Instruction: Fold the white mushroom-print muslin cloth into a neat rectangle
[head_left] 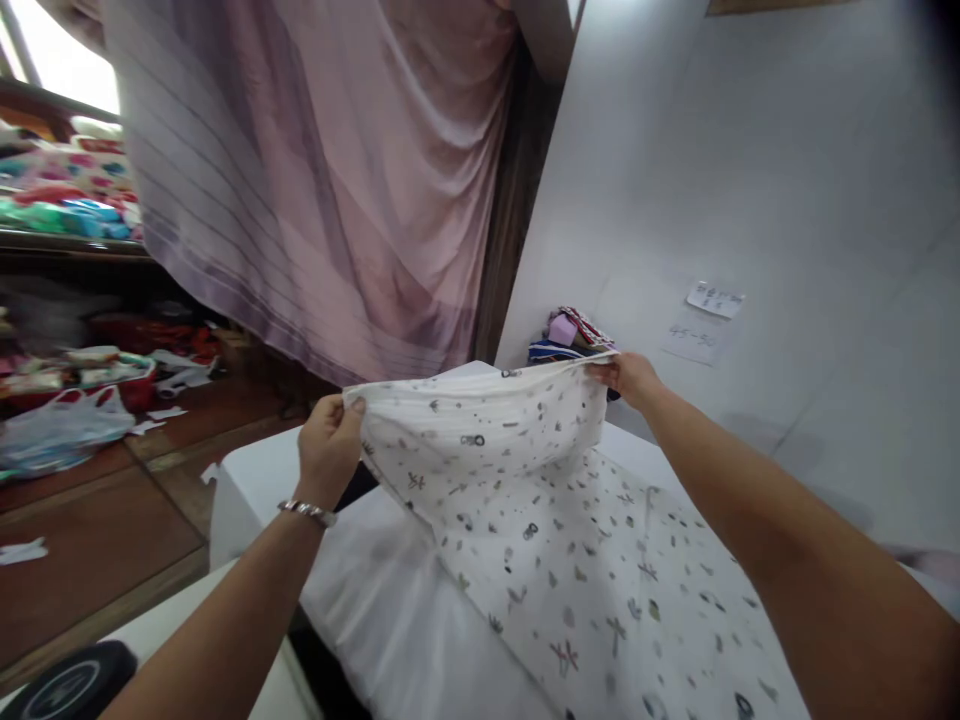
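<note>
A white cloth (540, 540) printed with small scattered figures lies over a white-covered table and rises toward me at its far end. My left hand (330, 445) pinches its upper left corner between thumb and fingers. At the upper right corner, my right hand (626, 378) grips the same edge, fingertips partly hidden behind the fabric. Between the two hands the edge is stretched nearly straight, lifted above the table. A bracelet (307, 513) circles my left wrist.
Folded fabrics (571, 335) are piled against the white wall (750, 180), which bears paper notes (715, 300). A pink curtain (337, 180) hangs behind. Plastic bags (67, 430) and scraps lie on the floor at left. A round black object (71, 685) sits at lower left.
</note>
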